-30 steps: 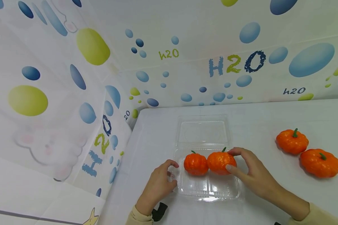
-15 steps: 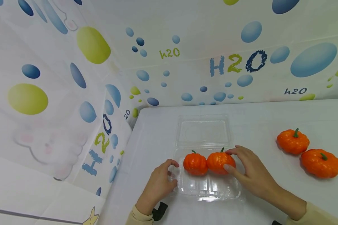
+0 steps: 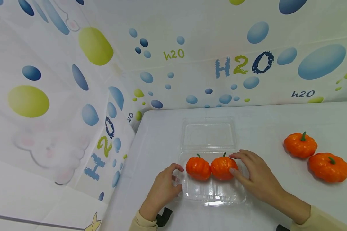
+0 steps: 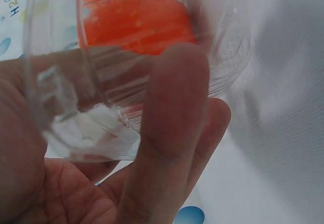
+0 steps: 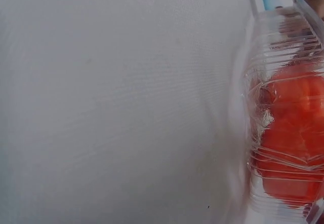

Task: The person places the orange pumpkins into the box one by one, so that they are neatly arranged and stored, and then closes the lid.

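In the head view a clear plastic clamshell container [image 3: 202, 195] lies opened out, its lid [image 3: 208, 133] flat on the far side. Two small orange pumpkins with green stems sit side by side in its base: a left pumpkin [image 3: 198, 168] and a right pumpkin [image 3: 224, 167]. My left hand [image 3: 164, 183] holds the container's left edge, thumb and fingers bent around it; the left wrist view shows fingers [image 4: 174, 117] against the clear wall. My right hand [image 3: 258, 175] has thumb and index finger on the right side of the right pumpkin. In the right wrist view, pumpkins show through the container wall [image 5: 283, 46].
Two more orange pumpkins rest on the white tabletop [image 3: 266, 128] at the right, a rear pumpkin [image 3: 299, 146] and a front pumpkin [image 3: 328, 168]. A patterned sheet [image 3: 196, 73] rises behind the table and along its left side.
The right hand has moved slightly left with the right pumpkin, and the left pumpkin has shifted a little left too. The left hand has stayed at the container's edge.
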`<state>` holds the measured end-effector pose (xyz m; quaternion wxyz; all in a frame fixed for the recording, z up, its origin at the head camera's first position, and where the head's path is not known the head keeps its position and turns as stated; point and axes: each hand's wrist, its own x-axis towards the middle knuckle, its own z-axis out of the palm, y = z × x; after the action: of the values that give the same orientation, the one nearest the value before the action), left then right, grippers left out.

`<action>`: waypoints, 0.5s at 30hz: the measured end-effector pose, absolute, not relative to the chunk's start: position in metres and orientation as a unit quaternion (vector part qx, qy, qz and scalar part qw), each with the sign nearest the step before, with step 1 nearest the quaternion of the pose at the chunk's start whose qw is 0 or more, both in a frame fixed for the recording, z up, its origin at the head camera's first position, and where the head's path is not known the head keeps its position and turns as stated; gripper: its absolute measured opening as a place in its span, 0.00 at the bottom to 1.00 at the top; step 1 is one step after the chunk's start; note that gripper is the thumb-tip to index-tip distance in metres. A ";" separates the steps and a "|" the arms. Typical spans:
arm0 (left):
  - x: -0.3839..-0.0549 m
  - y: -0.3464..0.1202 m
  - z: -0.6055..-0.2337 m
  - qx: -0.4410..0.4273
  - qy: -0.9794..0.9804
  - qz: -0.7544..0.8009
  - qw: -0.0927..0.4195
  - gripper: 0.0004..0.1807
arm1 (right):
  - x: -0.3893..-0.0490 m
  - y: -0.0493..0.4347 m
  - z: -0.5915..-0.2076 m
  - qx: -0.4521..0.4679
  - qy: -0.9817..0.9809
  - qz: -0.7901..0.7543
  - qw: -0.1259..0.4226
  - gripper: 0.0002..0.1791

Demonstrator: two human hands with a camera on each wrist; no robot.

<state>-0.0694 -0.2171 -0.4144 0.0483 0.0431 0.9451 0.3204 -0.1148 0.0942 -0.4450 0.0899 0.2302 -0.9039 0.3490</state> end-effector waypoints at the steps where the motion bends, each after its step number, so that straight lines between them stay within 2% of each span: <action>1: -0.069 -0.217 -0.414 0.043 0.945 0.322 0.049 0.25 | -0.115 0.093 -0.445 0.230 -0.905 0.347 0.092 0.23; 15: -0.069 -0.217 -0.413 0.042 0.943 0.325 0.052 0.25 | -0.117 0.088 -0.438 0.244 -0.895 0.348 0.134 0.21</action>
<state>-0.0694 -0.2167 -0.4131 0.0525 0.0417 0.9432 0.3255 -0.1173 0.0878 -0.4378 0.1343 0.2440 -0.8951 0.3482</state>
